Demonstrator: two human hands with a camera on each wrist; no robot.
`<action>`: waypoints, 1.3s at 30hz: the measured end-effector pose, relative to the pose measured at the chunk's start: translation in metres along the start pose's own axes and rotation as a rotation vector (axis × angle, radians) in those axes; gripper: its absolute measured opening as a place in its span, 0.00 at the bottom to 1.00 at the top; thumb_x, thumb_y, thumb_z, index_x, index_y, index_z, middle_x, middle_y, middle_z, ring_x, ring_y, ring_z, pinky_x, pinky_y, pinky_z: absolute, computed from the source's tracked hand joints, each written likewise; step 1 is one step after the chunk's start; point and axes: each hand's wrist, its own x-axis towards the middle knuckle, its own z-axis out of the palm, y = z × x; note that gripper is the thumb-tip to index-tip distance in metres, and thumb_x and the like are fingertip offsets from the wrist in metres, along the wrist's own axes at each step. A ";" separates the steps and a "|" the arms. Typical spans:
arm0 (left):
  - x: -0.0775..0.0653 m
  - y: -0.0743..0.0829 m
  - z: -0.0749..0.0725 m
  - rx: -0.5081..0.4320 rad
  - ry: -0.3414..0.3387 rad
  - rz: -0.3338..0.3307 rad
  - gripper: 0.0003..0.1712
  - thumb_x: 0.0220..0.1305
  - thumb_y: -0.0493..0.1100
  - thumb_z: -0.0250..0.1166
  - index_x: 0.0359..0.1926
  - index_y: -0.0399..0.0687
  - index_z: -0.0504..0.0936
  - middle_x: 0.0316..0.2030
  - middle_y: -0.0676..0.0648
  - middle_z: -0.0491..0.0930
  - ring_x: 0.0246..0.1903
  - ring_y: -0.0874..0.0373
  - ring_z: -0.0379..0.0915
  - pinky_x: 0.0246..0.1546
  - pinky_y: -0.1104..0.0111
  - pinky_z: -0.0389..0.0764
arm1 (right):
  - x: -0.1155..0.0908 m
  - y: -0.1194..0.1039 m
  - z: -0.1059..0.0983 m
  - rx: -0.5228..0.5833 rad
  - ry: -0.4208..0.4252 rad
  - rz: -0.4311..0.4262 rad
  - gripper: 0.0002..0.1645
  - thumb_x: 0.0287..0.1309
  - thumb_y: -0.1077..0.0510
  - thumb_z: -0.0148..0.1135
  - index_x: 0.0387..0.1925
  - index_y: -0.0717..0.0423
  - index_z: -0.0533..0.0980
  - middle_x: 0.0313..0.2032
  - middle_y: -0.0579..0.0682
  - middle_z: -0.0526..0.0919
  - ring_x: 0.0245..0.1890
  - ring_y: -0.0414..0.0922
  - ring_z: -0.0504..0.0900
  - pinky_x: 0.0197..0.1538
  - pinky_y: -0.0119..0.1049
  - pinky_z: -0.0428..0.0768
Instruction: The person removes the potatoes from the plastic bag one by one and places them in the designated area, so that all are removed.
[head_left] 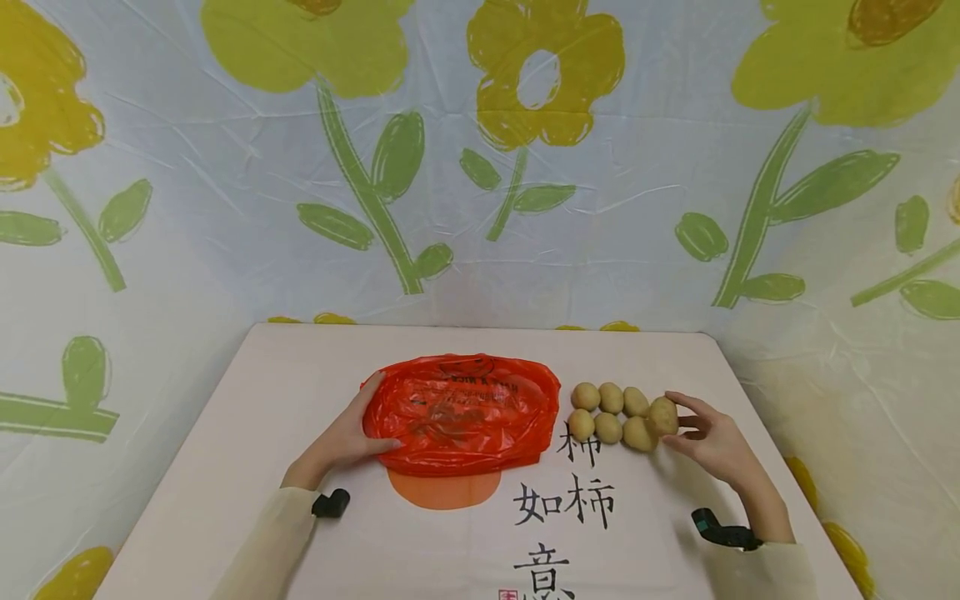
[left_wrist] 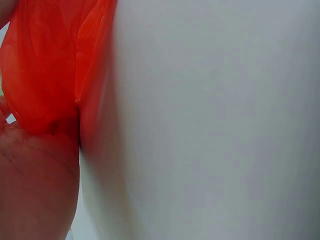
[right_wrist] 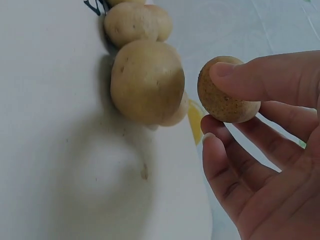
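A red plastic bag (head_left: 461,417) with dark print lies spread on the table. My left hand (head_left: 348,433) grips its left end, thumb along the near side and fingers at the far side. In the left wrist view the palm (left_wrist: 37,175) presses against the red plastic. To the right of the bag, several potatoes (head_left: 608,428) sit in two short rows. My right hand (head_left: 716,442) pinches another potato (right_wrist: 227,92) between thumb and fingertips. That one is raised above the table, beside the right end of the rows.
The white table (head_left: 300,358) bears black Chinese characters (head_left: 592,500) and an orange printed shape (head_left: 446,492), partly covered by the bag. A flower-patterned sheet (head_left: 525,267) hangs behind and at both sides. Black straps (head_left: 723,531) sit at both wrists.
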 end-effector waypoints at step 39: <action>0.001 -0.002 0.001 0.004 0.005 0.015 0.73 0.49 0.55 0.80 0.84 0.56 0.40 0.83 0.44 0.45 0.80 0.37 0.44 0.71 0.35 0.62 | 0.018 0.043 -0.001 -0.004 -0.083 0.142 0.44 0.60 0.58 0.73 0.73 0.65 0.66 0.70 0.71 0.69 0.54 0.56 0.83 0.42 0.23 0.79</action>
